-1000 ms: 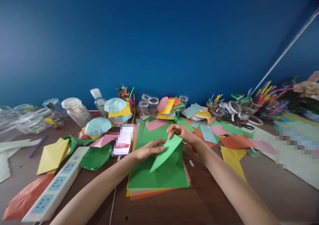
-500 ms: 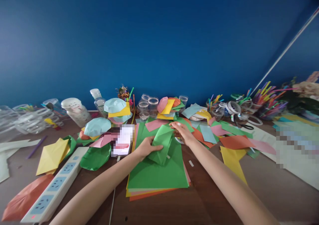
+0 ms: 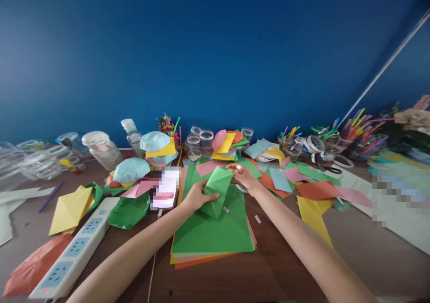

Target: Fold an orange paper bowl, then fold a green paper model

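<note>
Left hand (image 3: 197, 197) pinches folded green paper (image 3: 219, 185), thumb on top; stacked sheets (image 3: 218, 241) below it. Right hand (image 3: 244, 178) at paper's right, fingers bent, can't tell if gripping. Phone (image 3: 172, 184) left of left hand.

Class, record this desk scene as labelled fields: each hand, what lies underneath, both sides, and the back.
Left hand: gripping the folded green paper
Right hand: at the paper's far right corner; contact unclear
Underneath: stack of coloured sheets, green uppermost
Left side: phone, white power strip
Right side: scattered paper pieces
Back: clear cups before a blue wall
</note>
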A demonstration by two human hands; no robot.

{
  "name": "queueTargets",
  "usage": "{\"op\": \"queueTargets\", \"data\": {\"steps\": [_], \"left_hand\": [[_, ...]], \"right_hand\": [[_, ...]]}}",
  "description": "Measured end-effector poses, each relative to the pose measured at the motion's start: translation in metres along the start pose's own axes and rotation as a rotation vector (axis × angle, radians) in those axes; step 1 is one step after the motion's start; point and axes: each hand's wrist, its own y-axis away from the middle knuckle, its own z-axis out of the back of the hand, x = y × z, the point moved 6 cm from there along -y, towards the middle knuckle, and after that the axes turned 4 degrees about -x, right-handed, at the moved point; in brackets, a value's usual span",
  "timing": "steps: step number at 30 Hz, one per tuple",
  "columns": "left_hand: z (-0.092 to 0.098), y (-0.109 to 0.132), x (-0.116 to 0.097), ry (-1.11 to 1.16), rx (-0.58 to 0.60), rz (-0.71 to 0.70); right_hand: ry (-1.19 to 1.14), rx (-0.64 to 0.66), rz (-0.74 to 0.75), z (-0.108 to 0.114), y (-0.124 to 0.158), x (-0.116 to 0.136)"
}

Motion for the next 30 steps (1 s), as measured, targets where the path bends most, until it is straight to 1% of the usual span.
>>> {"op": "queueTargets", "data": {"steps": [3,7,9,13,15,18,21,23,26,30], "left_hand": [[0.001,-0.001,0.001,-0.028,-0.004,-0.008],[0.002,-0.001,0.002,-0.108,-0.008,-0.008],[-0.002,0.002,0.000,-0.171,0.036,-0.025],[-0.016,0.010,-0.002,-0.184,0.241,-0.025],[-0.018,0.012,-0.002,-0.145,0.273,0.019],[-0.015,0.011,-0.001,-0.060,0.244,0.098],[-0.013,0.010,-0.001,-0.010,0.235,0.130],[-0.015,0.010,-0.001,-0.005,0.266,0.128],[-0.019,0.012,0.000,-0.020,0.322,0.114],[-0.019,0.014,0.003,-0.075,0.342,0.105]], "right_hand": [[-0.105,-0.079,-0.083,0.001,0.002,0.000],[-0.128,-0.075,-0.102,0.001,0.004,0.003],[-0.091,-0.034,-0.091,0.000,0.004,0.004],[-0.098,0.181,-0.017,-0.009,0.007,0.010],[-0.109,0.255,0.015,-0.010,0.009,0.014],[-0.099,0.282,0.011,-0.006,0.011,0.016],[-0.101,0.279,0.037,-0.002,0.011,0.017],[-0.063,0.307,0.067,-0.006,0.011,0.017],[0.005,0.359,0.073,-0.015,0.014,0.016],[0.089,0.337,0.112,-0.019,0.017,0.019]]}}
